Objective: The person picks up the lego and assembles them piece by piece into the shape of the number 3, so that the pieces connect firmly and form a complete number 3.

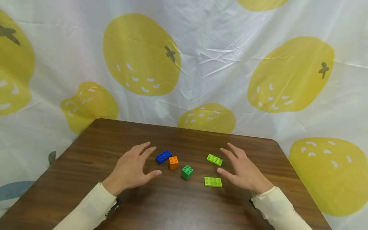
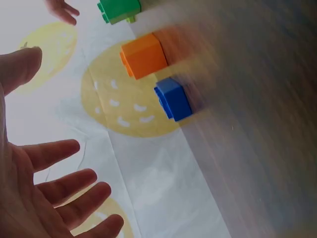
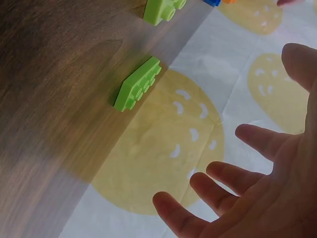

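Note:
My left hand (image 1: 129,167) hovers over the table with fingers spread, holding nothing. Just to its right lie a blue toy brick (image 1: 164,157) and a smaller orange brick (image 1: 173,163), close together. A green brick (image 1: 187,172) sits between the two hands, its studs facing up. On the other side, my right hand (image 1: 245,171) is also spread and holds nothing. Left of its fingers are two flat lime-green bricks, a farther one (image 1: 214,159) lying at a slant and a nearer one (image 1: 213,182). In the right wrist view the slanted lime brick (image 3: 138,84) stands apart from the fingers.
The bricks lie on a dark brown wooden table (image 1: 184,210) with rounded far corners. Directly behind its far edge hangs a white curtain (image 1: 212,76) printed with large yellow fruit. Pale sleeves cover both forearms.

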The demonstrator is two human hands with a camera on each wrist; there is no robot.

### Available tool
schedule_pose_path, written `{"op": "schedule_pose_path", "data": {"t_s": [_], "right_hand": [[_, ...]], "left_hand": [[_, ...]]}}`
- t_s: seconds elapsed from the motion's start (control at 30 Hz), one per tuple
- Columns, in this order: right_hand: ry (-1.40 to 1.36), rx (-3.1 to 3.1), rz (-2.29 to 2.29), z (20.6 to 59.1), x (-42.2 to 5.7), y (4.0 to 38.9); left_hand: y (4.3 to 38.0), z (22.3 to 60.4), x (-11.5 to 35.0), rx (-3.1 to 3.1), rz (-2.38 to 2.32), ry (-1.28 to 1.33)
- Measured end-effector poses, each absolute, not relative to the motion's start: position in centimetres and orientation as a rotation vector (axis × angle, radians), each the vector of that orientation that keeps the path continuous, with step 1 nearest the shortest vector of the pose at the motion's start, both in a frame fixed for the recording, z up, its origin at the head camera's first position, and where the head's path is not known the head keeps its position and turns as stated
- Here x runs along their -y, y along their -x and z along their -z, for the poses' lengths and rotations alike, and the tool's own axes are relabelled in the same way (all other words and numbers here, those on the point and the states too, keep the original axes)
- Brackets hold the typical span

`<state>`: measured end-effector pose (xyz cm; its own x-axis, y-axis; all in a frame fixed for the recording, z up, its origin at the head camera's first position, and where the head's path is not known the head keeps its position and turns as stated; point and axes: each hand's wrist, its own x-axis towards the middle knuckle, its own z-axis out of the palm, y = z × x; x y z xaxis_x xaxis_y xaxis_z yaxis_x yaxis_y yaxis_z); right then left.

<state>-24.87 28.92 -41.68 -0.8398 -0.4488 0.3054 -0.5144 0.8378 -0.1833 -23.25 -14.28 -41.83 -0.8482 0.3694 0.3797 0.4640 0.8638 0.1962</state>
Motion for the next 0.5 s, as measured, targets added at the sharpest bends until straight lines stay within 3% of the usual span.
{"op": "schedule_pose_path", "data": {"t_s": [0.5], "right_hand": [[-0.721, 2.756, -0.527, 41.7, -28.4, 25.7]], "left_hand": [[22.5, 42.0, 12.2, 2.604, 0.556, 0.733]]}}
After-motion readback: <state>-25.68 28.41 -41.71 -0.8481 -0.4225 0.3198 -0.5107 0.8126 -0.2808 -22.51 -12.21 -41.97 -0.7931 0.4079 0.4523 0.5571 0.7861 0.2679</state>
